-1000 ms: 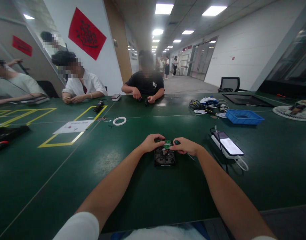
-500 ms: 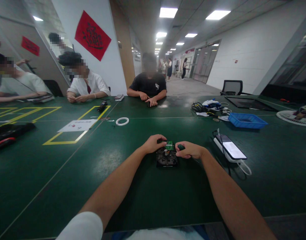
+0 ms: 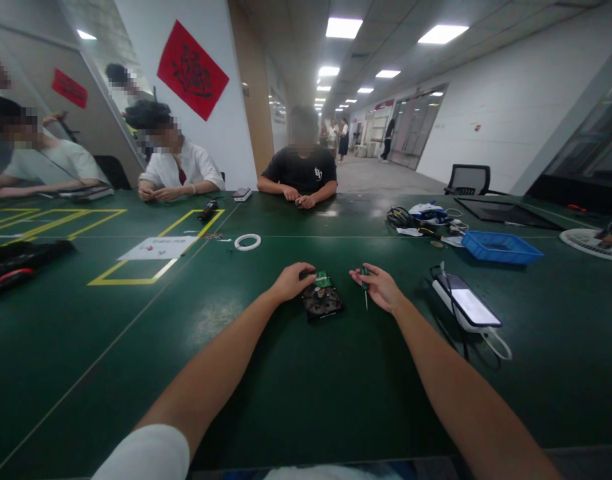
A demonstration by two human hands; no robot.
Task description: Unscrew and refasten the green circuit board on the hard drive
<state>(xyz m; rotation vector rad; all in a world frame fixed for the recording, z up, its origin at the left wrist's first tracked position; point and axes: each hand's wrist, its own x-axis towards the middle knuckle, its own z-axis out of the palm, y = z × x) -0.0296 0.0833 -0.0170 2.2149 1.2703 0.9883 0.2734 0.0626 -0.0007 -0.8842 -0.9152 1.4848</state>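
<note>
A black hard drive (image 3: 322,304) with a green circuit board (image 3: 323,279) at its far end lies on the green table, turned slightly. Along its far left side my left hand (image 3: 291,283) grips the edge, thumb near the board. Apart from the drive, to its right, my right hand (image 3: 380,288) pinches a small screwdriver (image 3: 365,279) by its dark green handle. The screwdriver's thin metal shaft points down toward me.
A phone (image 3: 467,299) with cables lies at right, near a blue tray (image 3: 502,248) and tangled cables (image 3: 400,217). A white ring (image 3: 247,242) and a paper sheet (image 3: 159,248) are at left. Across the table sits a person in black (image 3: 302,175); others sit farther left.
My right hand has drawn back from the drive and turned, so the screwdriver shaft now points toward me. The drive, with my left hand on it, has shifted left and rotated slightly.
</note>
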